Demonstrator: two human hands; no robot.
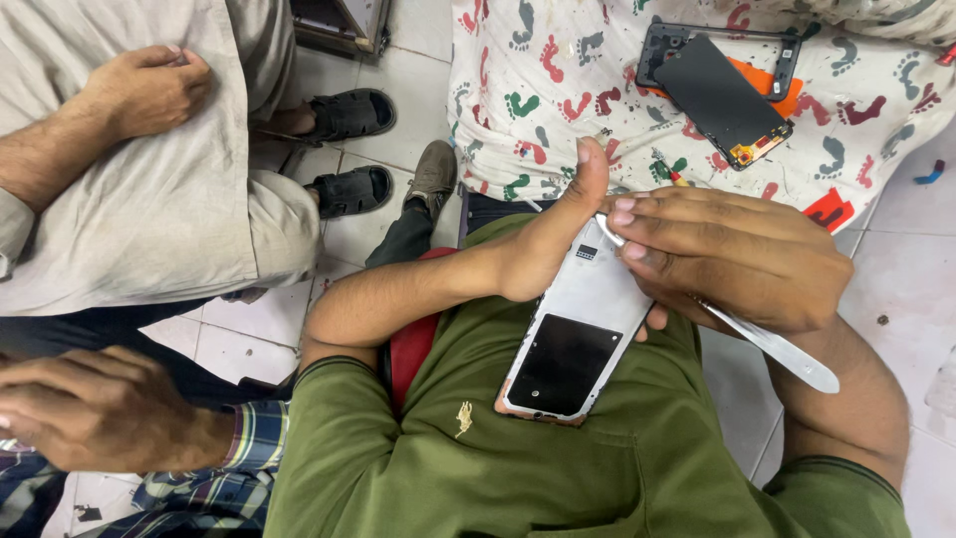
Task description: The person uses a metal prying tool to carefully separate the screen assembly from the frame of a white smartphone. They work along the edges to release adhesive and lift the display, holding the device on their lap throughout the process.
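Observation:
An opened phone body (570, 344), white inside with a black rectangular panel, rests against my green shirt. My left hand (556, 234) grips its upper left edge, thumb pointing up. My right hand (732, 259) holds metal tweezers (767, 344), their tips at the phone's top near a small black component. The tweezers' long end sticks out past my right wrist.
A cloth with coloured footprint marks (558, 90) covers the work surface ahead; a black phone screen (722, 95) and a black frame (662, 45) lie on it. Another person in light clothes and black sandals (349, 115) sits left; a third person's hand (95, 408) is at lower left.

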